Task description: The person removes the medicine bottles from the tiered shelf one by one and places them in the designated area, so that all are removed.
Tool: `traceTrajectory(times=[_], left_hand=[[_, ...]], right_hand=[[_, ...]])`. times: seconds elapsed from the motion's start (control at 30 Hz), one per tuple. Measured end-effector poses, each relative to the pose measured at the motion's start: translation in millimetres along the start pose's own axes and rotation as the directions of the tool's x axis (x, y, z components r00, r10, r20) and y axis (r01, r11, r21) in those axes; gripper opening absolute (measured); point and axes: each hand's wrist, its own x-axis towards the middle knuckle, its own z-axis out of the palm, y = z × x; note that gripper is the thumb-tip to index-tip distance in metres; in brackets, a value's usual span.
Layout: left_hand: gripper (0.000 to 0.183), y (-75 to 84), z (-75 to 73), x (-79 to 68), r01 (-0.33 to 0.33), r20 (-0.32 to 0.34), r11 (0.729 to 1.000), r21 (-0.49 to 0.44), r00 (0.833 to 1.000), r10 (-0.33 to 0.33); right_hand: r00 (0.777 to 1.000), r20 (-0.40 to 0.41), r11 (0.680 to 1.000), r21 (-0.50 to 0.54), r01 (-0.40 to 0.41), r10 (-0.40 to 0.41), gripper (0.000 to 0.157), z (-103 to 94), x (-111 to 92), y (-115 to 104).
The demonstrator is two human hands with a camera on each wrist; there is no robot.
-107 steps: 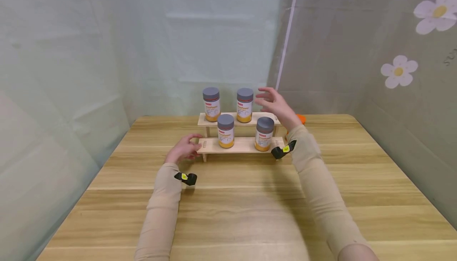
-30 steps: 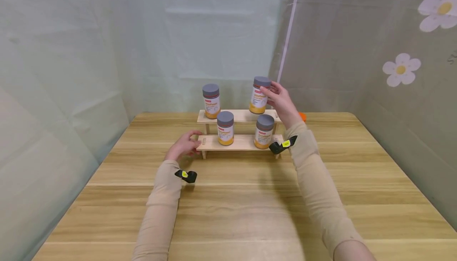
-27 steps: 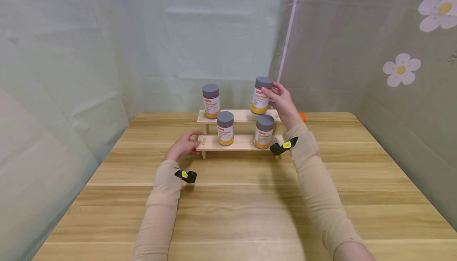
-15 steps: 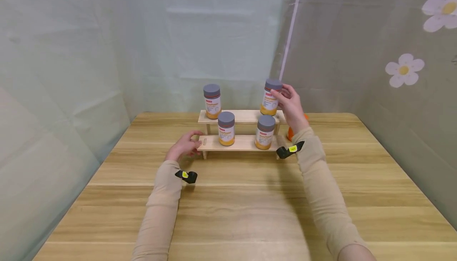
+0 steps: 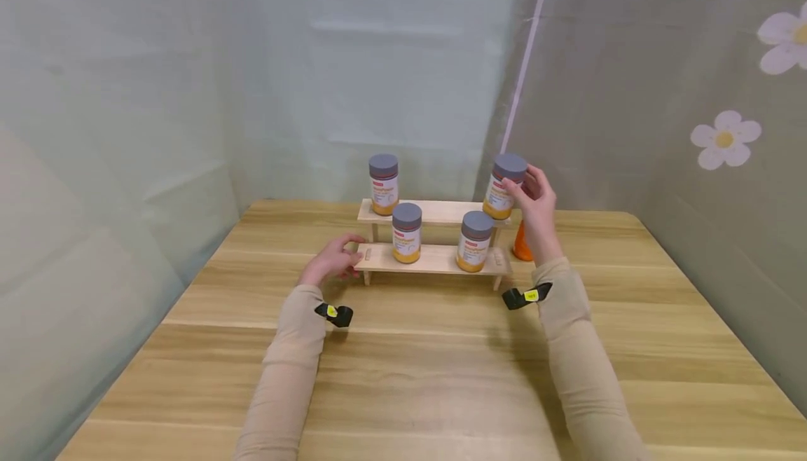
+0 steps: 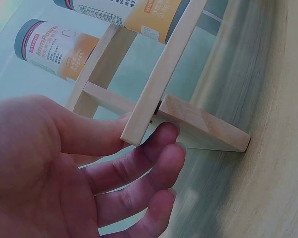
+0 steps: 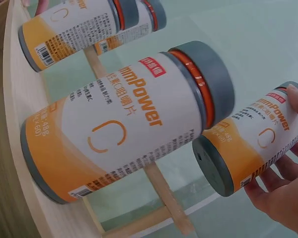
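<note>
A two-tier wooden shelf stand (image 5: pixel 431 258) stands on the table. My left hand (image 5: pixel 330 259) pinches the left end of its lower tier; in the left wrist view the thumb lies on one face of the board and the index finger on the other. My right hand (image 5: pixel 537 205) grips a grey-capped supplement bottle (image 5: pixel 495 200) at the right end of the upper tier. In the right wrist view the underside of this held bottle (image 7: pixel 216 171) shows, tilted and apart from the board. A matching bottle (image 5: pixel 384 191) stands at the upper tier's left.
Two more such bottles stand on the lower tier, a left one (image 5: pixel 406 237) and a right one (image 5: pixel 474 244). An orange object (image 5: pixel 522 245), partly hidden by my right arm, is on the table (image 5: pixel 403 377) right of the stand. Curtains hang behind.
Earlier my right hand was beside the bottle on the upper tier, not holding it. It has since gripped that bottle, lifted it and carried it right. My left hand stays on the stand.
</note>
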Motion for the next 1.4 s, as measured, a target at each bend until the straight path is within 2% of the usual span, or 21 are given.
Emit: traceTrajectory(times=[0.3, 0.47, 0.83, 1.13, 1.4], left_hand=[[0.045, -1.9, 1.7, 1.7, 0.006, -0.001, 1.000, -0.013, 1.000, -0.006], [0.045, -0.4, 0.7, 3.5, -0.001, -0.004, 1.000, -0.009, 1.000, 0.001], [0.045, -1.6, -0.8, 2.8, -0.008, 0.008, 1.000, -0.007, 1.000, 0.008], [0.044, 0.7, -1.4, 1.4, -0.002, 0.010, 1.000, -0.004, 1.000, 0.002], [0.044, -3.0, -2.6, 0.9, -0.023, 0.029, 1.000, -0.001, 0.999, 0.023]], right_hand=[[0.999, -0.027, 0.999, 0.026, 0.039, -0.038, 0.030, -17.8, -7, -1], [0.996, -0.071, 0.997, 0.053, 0.051, -0.047, 0.028, -29.5, -7, 2], [0.989, -0.137, 0.997, 0.044, 0.058, -0.052, 0.032, -56.8, -7, 3], [0.989, -0.103, 0.993, 0.049, 0.107, -0.102, 0.034, -69.9, -8, -4], [0.993, -0.096, 0.996, 0.065, 0.068, -0.061, 0.034, -82.9, -7, -6]])
